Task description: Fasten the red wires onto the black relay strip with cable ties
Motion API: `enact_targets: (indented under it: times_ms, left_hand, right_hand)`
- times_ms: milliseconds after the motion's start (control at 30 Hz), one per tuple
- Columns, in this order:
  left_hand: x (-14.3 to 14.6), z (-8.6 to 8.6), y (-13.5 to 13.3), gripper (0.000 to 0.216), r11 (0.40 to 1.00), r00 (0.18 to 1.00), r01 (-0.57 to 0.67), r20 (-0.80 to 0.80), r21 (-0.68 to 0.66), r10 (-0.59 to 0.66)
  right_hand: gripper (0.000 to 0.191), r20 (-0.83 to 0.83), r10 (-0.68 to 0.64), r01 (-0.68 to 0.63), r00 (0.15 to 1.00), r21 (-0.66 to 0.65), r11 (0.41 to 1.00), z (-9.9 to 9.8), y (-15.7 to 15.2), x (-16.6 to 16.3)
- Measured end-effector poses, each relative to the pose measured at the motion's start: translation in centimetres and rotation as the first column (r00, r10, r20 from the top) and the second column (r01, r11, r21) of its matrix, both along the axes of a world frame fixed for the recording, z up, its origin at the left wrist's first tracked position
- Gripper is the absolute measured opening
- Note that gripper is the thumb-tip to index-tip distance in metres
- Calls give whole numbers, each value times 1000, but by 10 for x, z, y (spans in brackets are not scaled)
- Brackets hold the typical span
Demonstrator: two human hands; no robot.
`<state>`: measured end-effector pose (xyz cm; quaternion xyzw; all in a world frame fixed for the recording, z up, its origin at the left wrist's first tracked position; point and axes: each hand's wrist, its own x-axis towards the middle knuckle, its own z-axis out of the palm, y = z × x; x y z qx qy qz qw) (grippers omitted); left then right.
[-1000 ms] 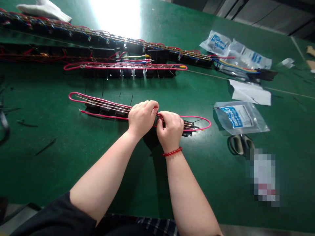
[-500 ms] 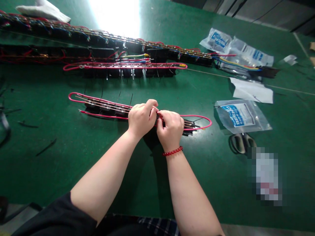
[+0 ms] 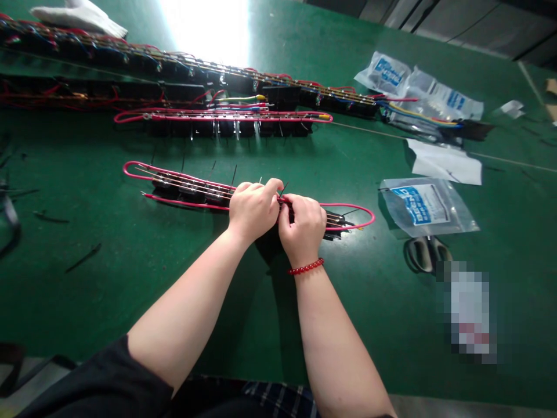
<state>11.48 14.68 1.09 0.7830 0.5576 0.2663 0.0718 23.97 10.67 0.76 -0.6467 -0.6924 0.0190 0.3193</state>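
Starting at the far left corner of the green surface (image 3: 108, 302), I count one white cloth (image 3: 78, 14). Near the left edge lie a few loose black cable-tie offcuts (image 3: 82, 258).

Three other harness rows (image 3: 226, 119) lie toward the far edge, two long dark ones and one with a pink wire.

In the middle of the surface lies one wire harness (image 3: 187, 188), a row of black blocks inside a pink wire loop (image 3: 354, 210). I count three blocks left of the hands; the others are hidden. At least four thin black cable-tie tails (image 3: 233, 174) stick up from it.

My left hand (image 3: 255, 208) has its fingers curled shut over the harness at mid-length. My right hand (image 3: 303, 223), with one red bead bracelet (image 3: 306, 267), pinches closed right against it. I cannot tell exactly what sits between the fingertips.

I judge the harness to be light but floppy. The blocks are stiff and the wires between them are soft, so it would sag if lifted by one end. The blocks are the firm place to hold, not the bare metal pins or the thin wire, which may bend.

Toward the right edge I count three clear plastic bags (image 3: 429, 206), one white paper sheet (image 3: 444, 162) and one pair of scissors (image 3: 429, 254).
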Motion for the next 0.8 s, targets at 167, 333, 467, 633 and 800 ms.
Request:
enact_targets:
  times_ms: [167,333,467,633,800]
  left_hand:
    - [-2,0,-1,26,1000,1000,4,7,7,-4]
    - [-4,1,-1,29,1000,998,24,59,12,-24]
    - [-5,2,0,29,1000,994,24,110,2,-24]
    - [-5,3,-1,28,1000,991,22,130,1,-22]
    - [-5,3,0,27,1000,994,19,110,0,-19]
  right_hand:
    - [22,-13,-13,13,1000,-2,1000,-2,0,0]
    - [24,19,-6,6,1000,5,1000,-3,-1,2]
    - [24,55,1,0,998,-18,1000,0,-2,0]
    - [22,72,-64,73,995,-120,990,12,5,0]
    - [20,-77,178,-190,981,-198,962,22,23,18]
